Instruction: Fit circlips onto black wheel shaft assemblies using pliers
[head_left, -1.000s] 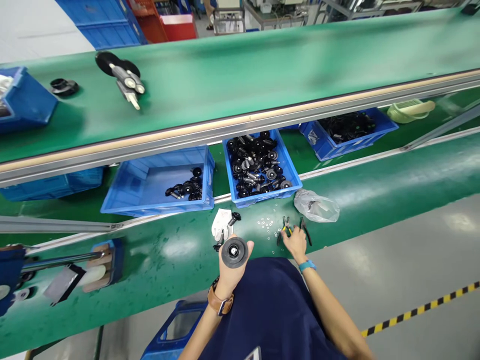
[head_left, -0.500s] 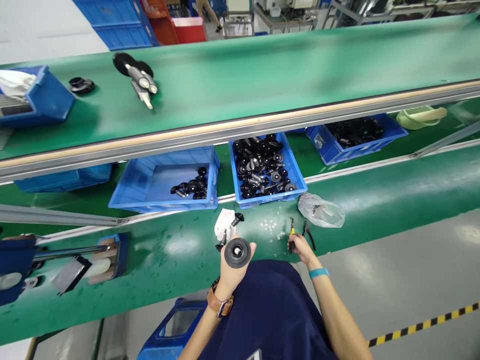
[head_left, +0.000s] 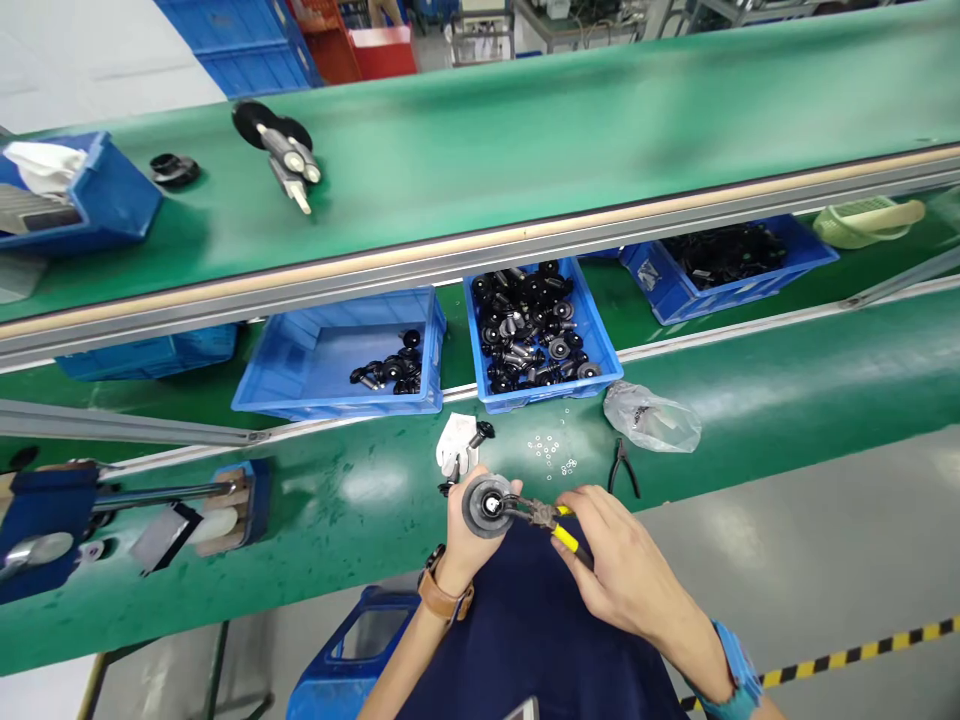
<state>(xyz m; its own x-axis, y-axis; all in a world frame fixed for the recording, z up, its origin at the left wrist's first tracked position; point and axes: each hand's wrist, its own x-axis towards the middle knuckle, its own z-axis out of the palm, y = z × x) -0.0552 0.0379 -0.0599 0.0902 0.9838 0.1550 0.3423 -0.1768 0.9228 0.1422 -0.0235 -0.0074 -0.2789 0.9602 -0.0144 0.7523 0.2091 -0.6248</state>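
Note:
My left hand point(head_left: 466, 550) grips a round black disc-shaped part point(head_left: 474, 508) with its face turned up and a pale centre. In my right hand point(head_left: 626, 565) are pliers point(head_left: 564, 537) with yellow-and-black handles. Their jaws reach to the middle of the disc; whether something sits between the tips is too small to tell. Beyond my hands, several small white rings point(head_left: 544, 447) lie scattered on the green bench. A white glove point(head_left: 453, 440) with small black parts on it lies past my left hand. Black-handled pliers point(head_left: 622, 468) rest farther right.
A blue bin point(head_left: 551, 400) full of black parts stands behind the rings, with another blue bin point(head_left: 292, 350) holding fewer parts to its left. A clear plastic bag point(head_left: 660, 425) lies at right. Above runs a green shelf point(head_left: 480, 160). A metal fixture point(head_left: 169, 500) stands left.
My right hand has lifted the yellow-handled pliers from the bench and brought them left to the disc's centre. My left hand keeps hold of the disc, nearly in place.

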